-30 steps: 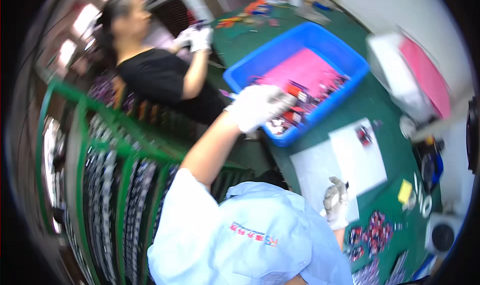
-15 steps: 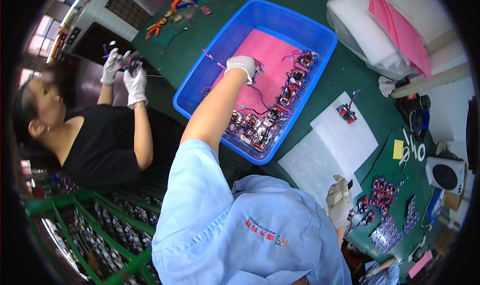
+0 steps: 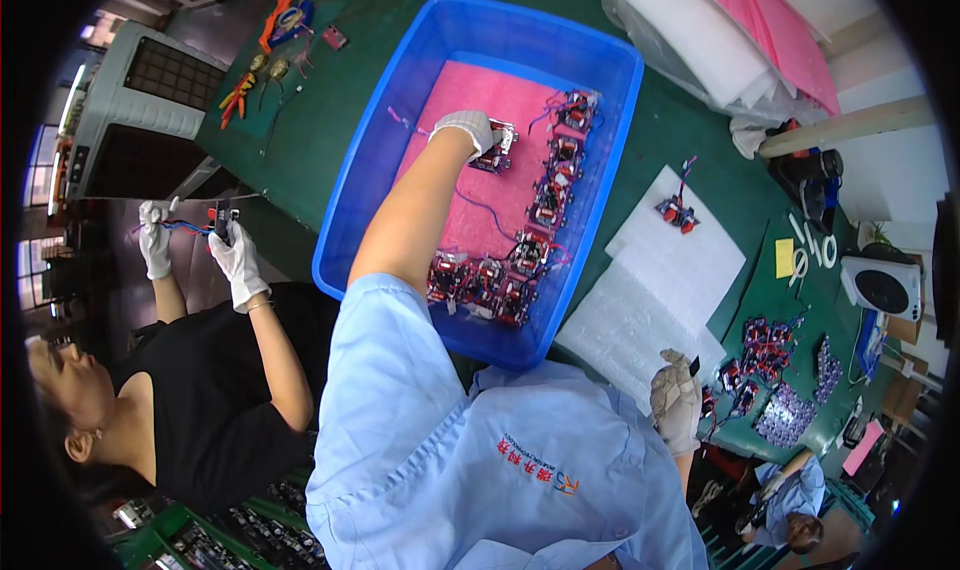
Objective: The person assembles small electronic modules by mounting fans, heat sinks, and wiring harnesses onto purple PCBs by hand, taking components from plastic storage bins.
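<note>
My left hand [image 3: 466,130], in a white glove, reaches into a blue plastic bin [image 3: 332,240]. Its fingers are closed on a circuit board [image 3: 497,150] with red and silver parts, over the pink foam sheet [image 3: 440,95] lining the bottom. Wires trail from around that board. Several similar circuit boards [image 3: 550,195] line the bin's right and near sides. My right hand [image 3: 676,405], in a soiled glove, is near the table's edge beside a white foam sheet [image 3: 625,320]. Its fingers are curled, with a small black piece at the tips that I cannot make out.
One wired board [image 3: 678,215] lies on white foam right of the bin. More boards [image 3: 765,345] are piled at the right, near a small fan [image 3: 882,288]. Pliers [image 3: 238,100] lie far left. A co-worker's gloved hands [image 3: 235,260] hold a wired part at the left.
The view has shifted, moving the bin lower and left in the picture. More of the board at my left hand shows. The co-worker's hands appear lower. My right hand has barely moved.
</note>
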The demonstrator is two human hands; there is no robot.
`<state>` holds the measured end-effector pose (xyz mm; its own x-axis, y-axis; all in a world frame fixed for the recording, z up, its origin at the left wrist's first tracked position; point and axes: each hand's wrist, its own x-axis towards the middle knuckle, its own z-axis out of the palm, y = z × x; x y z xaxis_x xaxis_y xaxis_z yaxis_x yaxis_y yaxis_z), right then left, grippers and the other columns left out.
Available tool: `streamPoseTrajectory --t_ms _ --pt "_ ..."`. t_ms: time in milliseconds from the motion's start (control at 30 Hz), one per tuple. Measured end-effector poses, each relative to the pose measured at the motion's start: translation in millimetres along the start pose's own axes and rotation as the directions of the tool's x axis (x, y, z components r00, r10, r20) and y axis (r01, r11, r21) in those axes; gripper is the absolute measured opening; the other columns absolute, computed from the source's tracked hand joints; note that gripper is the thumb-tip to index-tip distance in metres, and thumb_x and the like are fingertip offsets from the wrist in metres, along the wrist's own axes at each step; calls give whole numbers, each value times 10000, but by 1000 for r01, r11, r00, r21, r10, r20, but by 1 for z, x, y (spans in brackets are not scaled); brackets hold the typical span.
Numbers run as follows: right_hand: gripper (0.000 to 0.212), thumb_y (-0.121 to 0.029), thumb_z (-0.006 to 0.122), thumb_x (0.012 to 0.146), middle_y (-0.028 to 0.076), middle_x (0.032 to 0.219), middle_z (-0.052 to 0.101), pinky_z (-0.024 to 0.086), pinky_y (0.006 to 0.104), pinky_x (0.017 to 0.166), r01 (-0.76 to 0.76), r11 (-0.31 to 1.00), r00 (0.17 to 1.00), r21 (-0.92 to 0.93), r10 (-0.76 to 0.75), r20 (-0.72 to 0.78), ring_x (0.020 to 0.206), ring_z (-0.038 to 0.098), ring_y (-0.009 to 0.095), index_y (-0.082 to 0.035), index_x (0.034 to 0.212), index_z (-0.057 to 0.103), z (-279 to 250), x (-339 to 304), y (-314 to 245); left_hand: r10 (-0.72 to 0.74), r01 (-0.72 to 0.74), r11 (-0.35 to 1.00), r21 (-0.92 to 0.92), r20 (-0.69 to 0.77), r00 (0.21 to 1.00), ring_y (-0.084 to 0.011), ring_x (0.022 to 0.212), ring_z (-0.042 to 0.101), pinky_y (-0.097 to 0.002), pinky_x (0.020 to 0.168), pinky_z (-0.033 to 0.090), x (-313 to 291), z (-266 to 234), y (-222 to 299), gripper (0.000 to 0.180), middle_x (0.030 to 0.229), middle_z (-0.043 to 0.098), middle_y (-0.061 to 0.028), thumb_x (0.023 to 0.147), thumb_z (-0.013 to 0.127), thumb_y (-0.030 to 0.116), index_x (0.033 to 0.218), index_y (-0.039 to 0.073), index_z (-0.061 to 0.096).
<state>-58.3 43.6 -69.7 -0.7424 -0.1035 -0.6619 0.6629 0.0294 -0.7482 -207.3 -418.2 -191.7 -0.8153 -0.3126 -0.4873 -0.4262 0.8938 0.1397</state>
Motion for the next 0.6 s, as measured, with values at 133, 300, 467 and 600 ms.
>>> streamPoseTrajectory --t_ms 133,300,467,600 --pt "437 -395 515 893 10 629 525 243 187 335 -59 998 998 9 59 -18 377 356 40 -3 1087 516 11 7 -3 101 -104 993 53 47 994 -334 869 620 -420 743 478 5 25 9 412 903 644 -181 838 501 424 945 59 660" --pt "407 -371 514 898 6 636 519 256 176 363 -78 996 992 -37 81 100 410 370 33 -11 1088 513 23 23 -2 164 -204 952 230 179 970 -315 920 623 -412 769 494 -11 54 1 330 954 647 -168 808 523 344 916 75 682" --pt "384 -350 482 921 9 642 522 268 171 359 -74 996 988 -49 79 131 411 379 30 -9 1095 512 25 27 -3 129 -209 958 195 355 926 -323 945 613 -415 791 486 -45 70 8 388 984 633 -196 832 497 369 919 33 670" --pt "385 -344 474 926 14 645 528 274 172 357 -83 994 984 -77 94 149 411 383 29 -5 1103 514 23 30 -2 168 -231 963 141 358 918 -350 903 612 -425 784 480 -48 82 8 468 943 628 -223 856 464 428 924 8 658"
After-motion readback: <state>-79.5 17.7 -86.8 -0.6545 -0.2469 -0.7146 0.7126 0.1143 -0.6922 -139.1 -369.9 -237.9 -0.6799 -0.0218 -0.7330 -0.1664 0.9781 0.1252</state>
